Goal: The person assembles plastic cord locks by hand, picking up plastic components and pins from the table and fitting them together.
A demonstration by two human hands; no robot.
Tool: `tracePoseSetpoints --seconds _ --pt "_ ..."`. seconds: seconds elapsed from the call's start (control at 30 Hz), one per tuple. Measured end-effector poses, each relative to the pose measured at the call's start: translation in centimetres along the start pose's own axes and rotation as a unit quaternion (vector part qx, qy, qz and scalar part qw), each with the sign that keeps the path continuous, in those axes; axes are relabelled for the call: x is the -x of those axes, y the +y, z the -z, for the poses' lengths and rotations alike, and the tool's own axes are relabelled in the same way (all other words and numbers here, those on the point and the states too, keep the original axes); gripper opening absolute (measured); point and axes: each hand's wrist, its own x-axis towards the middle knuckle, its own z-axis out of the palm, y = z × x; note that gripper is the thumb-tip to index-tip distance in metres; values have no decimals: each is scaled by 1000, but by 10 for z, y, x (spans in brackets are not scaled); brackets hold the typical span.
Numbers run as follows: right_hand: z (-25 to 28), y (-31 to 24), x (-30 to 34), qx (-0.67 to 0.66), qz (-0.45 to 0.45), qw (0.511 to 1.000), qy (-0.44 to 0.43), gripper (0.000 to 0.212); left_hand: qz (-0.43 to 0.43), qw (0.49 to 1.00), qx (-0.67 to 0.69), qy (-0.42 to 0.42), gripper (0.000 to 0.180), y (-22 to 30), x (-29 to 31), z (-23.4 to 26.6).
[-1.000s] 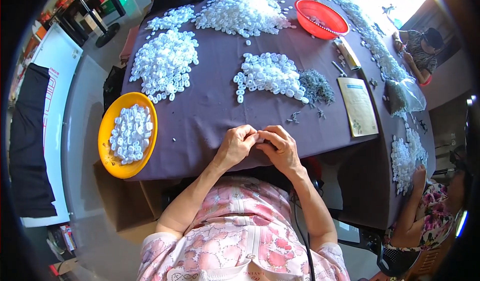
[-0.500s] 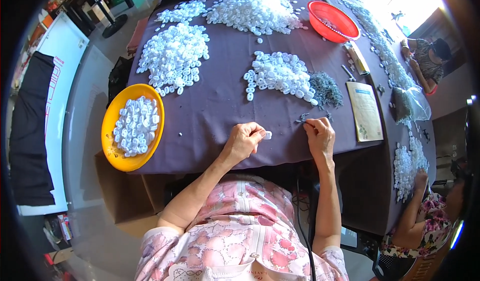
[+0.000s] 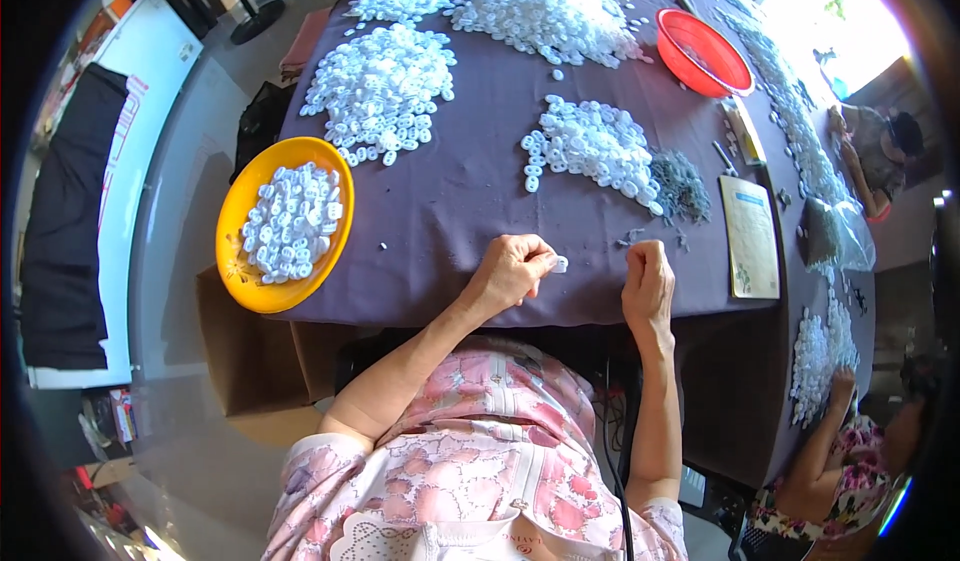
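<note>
Near the table's front edge my left hand point(image 3: 512, 273) pinches a small white oval plastic piece point(image 3: 560, 264) between thumb and forefinger. To its right, my right hand point(image 3: 648, 286) is closed with the fingertips together; whatever they hold is too small or hidden to make out. Just beyond that hand lie a few loose grey bits point(image 3: 630, 238). A heap of small grey pieces point(image 3: 682, 187) touches the right end of a pile of white oval pieces point(image 3: 595, 149). At the left, a yellow bowl point(image 3: 232, 261) holds many similar white pieces point(image 3: 292, 223).
Larger white heaps point(image 3: 380, 91) cover the far part of the dark tablecloth point(image 3: 480, 171). A red basket point(image 3: 705, 53) stands far right, above a cream booklet point(image 3: 750, 236). Two co-workers sit along the right side, one with a hand point(image 3: 843, 383) at another white pile.
My right hand has drawn back slightly from the loose grey bits, fingers now closed together. My left hand still holds the white piece. The whole view has shifted a little.
</note>
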Motion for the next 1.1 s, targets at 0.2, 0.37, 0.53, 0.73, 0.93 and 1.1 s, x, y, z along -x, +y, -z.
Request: tracePoseSetpoints --seconds 0.2,0.37,0.53,0.73,0.93,1.1 --pt "-14 -18 12 -62 -5 998 19 8 2 997 76 -5 15 -3 4 -4" --pt "-16 -2 14 -93 12 996 6 10 -135 974 -83 163 16 5 21 45" --pt "-20 -1 13 -100 4 995 -2 10 -138 922 -183 312 18 19 58 121" --pt "-21 -3 13 -105 8 994 -6 10 -126 824 -361 418 16 1 84 197" --pt "-18 -10 13 -88 2 996 14 11 -100 788 -441 419 26 0 79 182" --pt "-16 -18 9 -87 19 996 20 14 -64 771 -452 445 21 -10 80 194"
